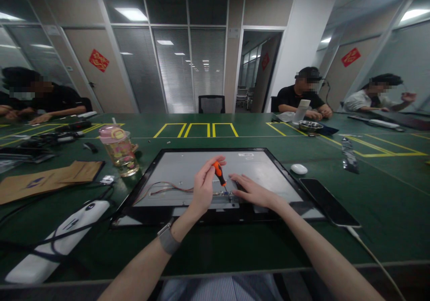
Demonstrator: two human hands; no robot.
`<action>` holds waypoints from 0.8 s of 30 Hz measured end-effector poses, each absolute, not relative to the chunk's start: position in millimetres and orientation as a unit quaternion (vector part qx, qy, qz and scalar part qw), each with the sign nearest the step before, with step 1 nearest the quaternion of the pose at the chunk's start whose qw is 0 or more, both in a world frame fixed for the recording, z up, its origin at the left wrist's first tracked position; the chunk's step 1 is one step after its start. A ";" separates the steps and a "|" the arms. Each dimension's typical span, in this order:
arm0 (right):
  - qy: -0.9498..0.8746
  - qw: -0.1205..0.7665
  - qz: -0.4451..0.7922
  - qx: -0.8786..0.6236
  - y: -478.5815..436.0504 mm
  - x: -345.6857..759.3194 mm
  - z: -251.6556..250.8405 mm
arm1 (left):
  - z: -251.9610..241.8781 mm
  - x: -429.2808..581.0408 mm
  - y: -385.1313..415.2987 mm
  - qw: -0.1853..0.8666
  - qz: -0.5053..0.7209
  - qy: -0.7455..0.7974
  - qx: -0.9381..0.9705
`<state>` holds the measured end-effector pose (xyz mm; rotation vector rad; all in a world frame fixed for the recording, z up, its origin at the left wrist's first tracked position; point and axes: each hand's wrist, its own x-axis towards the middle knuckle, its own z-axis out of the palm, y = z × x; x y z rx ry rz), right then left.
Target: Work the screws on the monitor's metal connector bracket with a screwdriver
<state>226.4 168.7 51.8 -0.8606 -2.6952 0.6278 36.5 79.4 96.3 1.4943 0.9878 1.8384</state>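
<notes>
A flat display panel [174,166], with a grey metal back and black frame, lies face down before me. My left hand [203,185] holds a screwdriver [219,174] by its orange and black handle. The tool is tilted, its tip pointing down at small parts [227,194] near the panel's lower middle. My right hand [253,191] rests with fingers stretched out, fingertips just right of those parts; what lies beneath them is partly hidden. Thin brown and dark wires [168,186] run across the panel's left side to the same spot.
Left of the panel stand a drink bottle [120,151], a paper bag [57,178] and a white power strip [63,238] with black cables. On the right are a phone [329,202] on a cable, a white case [298,169] and a metal bowl [311,126]. Several people sit across the table.
</notes>
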 end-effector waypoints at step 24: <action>-0.928 0.114 0.216 -0.281 173.5 227.0 44.4 | 91.2 38.6 81.1 0.178 0.688 0.390 0.586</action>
